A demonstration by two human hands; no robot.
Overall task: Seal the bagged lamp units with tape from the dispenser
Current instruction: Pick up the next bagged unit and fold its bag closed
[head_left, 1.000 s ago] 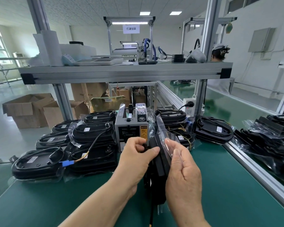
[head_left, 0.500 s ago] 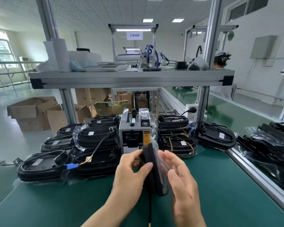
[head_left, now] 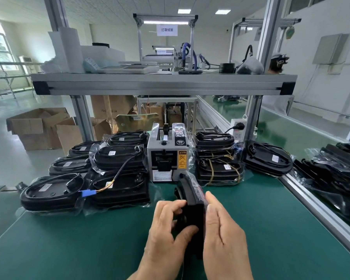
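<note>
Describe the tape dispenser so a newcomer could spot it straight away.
Look at the green bench under the aluminium shelf. Centred at its back, between stacks of bagged black lamp units, stands the tape dispenser. It is the only grey box, with a yellow label.

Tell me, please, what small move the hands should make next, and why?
Probably the left hand should reach forward to the tape dispenser for a strip: the right hand presses the bag flat against the lamp unit, held on edge, and no tape shows on it.
</note>
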